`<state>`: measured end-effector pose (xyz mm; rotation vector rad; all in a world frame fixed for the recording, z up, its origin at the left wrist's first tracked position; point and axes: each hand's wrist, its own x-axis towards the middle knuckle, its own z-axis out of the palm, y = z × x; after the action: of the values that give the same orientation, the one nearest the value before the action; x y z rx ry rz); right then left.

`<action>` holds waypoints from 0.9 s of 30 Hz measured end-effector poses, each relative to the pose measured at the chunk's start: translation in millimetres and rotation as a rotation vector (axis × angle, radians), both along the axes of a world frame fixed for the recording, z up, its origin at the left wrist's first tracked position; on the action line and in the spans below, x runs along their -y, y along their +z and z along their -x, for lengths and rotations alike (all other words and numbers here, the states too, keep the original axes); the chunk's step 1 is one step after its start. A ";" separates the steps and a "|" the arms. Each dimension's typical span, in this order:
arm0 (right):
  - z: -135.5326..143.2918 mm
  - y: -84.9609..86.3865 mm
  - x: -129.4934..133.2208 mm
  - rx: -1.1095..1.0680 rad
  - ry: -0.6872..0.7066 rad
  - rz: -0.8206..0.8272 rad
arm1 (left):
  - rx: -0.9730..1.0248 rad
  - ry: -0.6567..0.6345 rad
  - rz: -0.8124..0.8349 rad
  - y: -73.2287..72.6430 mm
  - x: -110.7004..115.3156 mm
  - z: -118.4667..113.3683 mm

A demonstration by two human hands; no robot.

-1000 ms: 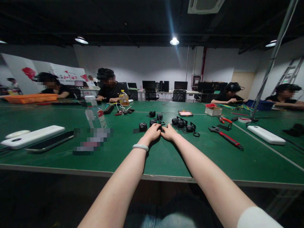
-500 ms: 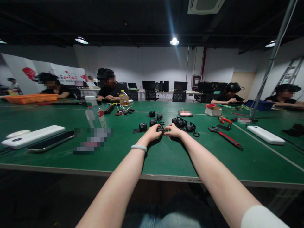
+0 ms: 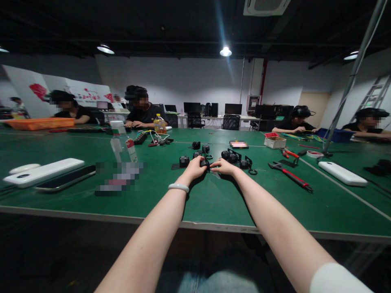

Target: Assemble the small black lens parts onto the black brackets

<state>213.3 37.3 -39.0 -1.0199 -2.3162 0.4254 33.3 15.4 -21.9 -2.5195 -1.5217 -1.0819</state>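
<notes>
while the left hand (image 3: 194, 169) grips a small black part (image 3: 205, 163) over the green table (image 3: 214, 207), the right hand (image 3: 224, 167) points its fingertips at it from the opposite side; whether they pinch it, i cannot tell. the part sits between both hands, other black parts (image 3: 184, 161) near.

Grn worktop (image 3: 220, 203); blk part (image 3: 205, 164); R of part: red/blk tool (image 3: 291, 176), wht slab (image 3: 342, 173); L of part: orange tray (image 3: 39, 124).
</notes>
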 end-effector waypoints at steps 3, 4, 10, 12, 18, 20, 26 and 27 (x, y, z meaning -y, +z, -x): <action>0.3 0.5 1.4 0.009 0.012 -0.022 | 0.014 -0.010 0.006 0.6 0.9 -0.9; 0.6 0.5 2.1 0.009 0.004 -0.023 | 0.016 -0.019 0.010 0.9 1.4 -1.2; 2.4 1.4 4.5 -0.018 -0.008 -0.020 | 0.050 -0.049 -0.004 2.9 4.5 -3.2; 2.3 2.1 3.5 -0.036 0.029 -0.009 | 0.066 -0.062 0.000 3.9 6.1 -4.2; 1.0 0.2 -2.6 -0.215 0.002 0.132 | 0.117 -0.082 0.082 7.4 13.2 -9.4; 0.2 -0.7 -3.8 -0.264 0.011 0.167 | 0.129 -0.098 0.112 8.2 15.4 -10.9; -4.1 0.3 -6.0 -0.250 0.081 0.234 | 0.160 -0.116 0.142 8.1 16.8 -11.4; -4.8 0.4 -6.6 -0.259 0.088 0.249 | 0.160 -0.119 0.141 7.9 16.4 -11.1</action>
<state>218.1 44.0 -38.6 -0.9162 -2.1149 0.8467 44.4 -1.0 -14.0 -2.7079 -1.5539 -1.2633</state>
